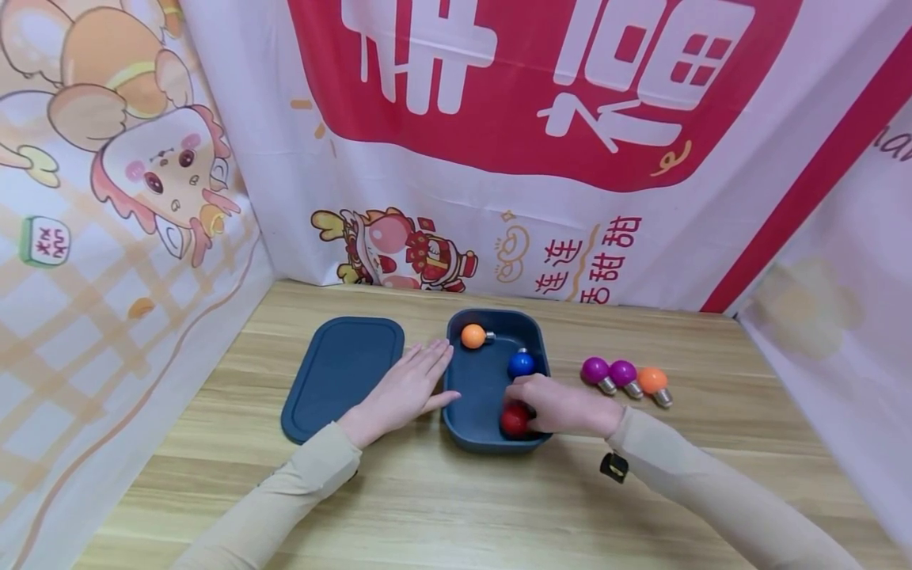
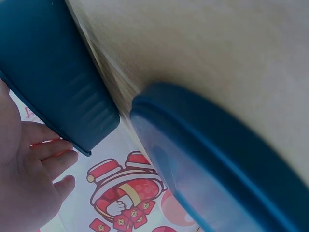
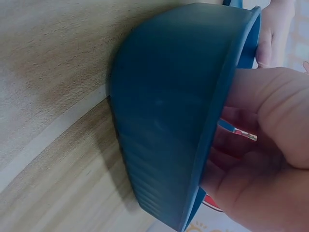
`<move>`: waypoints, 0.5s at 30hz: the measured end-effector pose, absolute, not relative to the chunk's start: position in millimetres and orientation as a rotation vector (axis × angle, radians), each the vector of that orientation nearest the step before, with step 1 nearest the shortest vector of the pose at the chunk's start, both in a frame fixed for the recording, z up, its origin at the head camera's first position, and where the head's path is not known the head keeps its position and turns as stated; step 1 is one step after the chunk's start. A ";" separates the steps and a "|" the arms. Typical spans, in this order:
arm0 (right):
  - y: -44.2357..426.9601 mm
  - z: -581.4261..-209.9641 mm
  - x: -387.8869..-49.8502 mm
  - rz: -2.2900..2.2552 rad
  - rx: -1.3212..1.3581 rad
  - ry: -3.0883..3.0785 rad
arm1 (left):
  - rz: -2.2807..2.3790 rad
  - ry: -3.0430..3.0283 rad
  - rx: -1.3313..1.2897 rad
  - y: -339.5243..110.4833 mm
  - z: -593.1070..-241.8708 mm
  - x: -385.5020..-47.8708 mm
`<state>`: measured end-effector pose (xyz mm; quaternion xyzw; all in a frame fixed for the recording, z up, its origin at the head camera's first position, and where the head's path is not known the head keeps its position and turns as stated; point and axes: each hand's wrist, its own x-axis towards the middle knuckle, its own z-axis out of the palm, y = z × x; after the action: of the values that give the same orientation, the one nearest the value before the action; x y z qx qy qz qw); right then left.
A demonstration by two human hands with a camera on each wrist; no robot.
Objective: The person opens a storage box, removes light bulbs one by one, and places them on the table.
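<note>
A dark blue open box (image 1: 476, 388) stands on the table, holding an orange bulb (image 1: 473, 336), a blue bulb (image 1: 521, 363) and a red bulb (image 1: 514, 420). The right hand (image 1: 549, 404) reaches over the box's right side, its fingers curled round the red bulb near the front right corner. In the right wrist view the box wall (image 3: 164, 106) hides that hand's (image 3: 270, 140) fingertips. With fingers straight, the left hand (image 1: 406, 388) touches the box's left rim. In the left wrist view this hand (image 2: 38, 169) lies against the rim of the box (image 2: 63, 82).
The dark blue lid (image 1: 345, 372) lies left of the box, partly under the left hand. Right of the box, two purple bulbs (image 1: 594, 370) (image 1: 623, 373) and an orange bulb (image 1: 651, 380) lie in a row. Printed cloth (image 1: 499, 182) hangs behind the wooden table (image 1: 456, 507).
</note>
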<state>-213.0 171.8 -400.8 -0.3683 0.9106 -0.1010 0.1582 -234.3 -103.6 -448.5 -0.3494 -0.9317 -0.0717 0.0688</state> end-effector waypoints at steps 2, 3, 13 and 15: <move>170.9 -402.7 -214.0 -0.296 -1.050 2.608 | -0.219 -2.805 -1.051 -103.5 -448.6 -234.2; 170.7 -403.1 -214.3 -0.305 -1.045 2.609 | -0.219 -2.804 -1.051 -103.5 -448.6 -234.1; 168.4 -406.4 -215.9 -0.353 -1.003 2.607 | -0.228 -2.807 -1.048 -103.6 -447.9 -233.3; 168.3 -408.0 -216.0 -0.365 -1.019 2.605 | -0.226 -2.804 -1.052 -103.9 -447.9 -232.8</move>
<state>-216.0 168.3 -408.0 -0.3567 0.9116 -0.1278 0.1597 -232.8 -103.9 -447.9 -0.3494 -0.9314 -0.0750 0.0692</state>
